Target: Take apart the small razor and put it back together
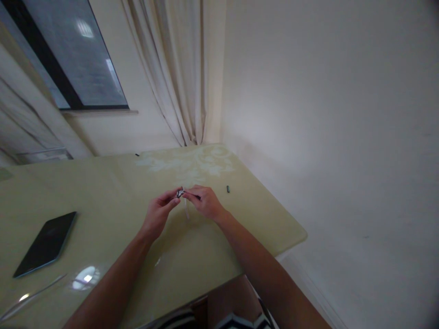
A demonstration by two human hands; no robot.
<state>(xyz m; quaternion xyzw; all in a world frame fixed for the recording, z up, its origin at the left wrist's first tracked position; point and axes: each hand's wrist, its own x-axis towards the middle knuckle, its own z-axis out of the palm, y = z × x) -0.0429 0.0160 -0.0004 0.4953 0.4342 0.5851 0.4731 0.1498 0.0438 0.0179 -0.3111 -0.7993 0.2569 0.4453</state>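
Over the middle of the table, my left hand (159,212) pinches a small black-and-white piece (179,193) between thumb and fingers. My right hand (207,202) meets it from the other side, its thumb and forefinger closed at the piece's edge. A dark sliver shows at the right fingertips; whether it is a separate thing I cannot tell. Below the fingers hangs a thin whitish strip (187,211). The piece is too small to name. To the right of my right hand lies a small dark rectangular piece (228,188).
A black-screened tablet (48,244) lies on the pale green table (113,196) at the left. Another tiny dark piece (137,155) rests near the far edge. A plain wall (325,137) borders the right; a curtain (174,68) hangs behind the table.
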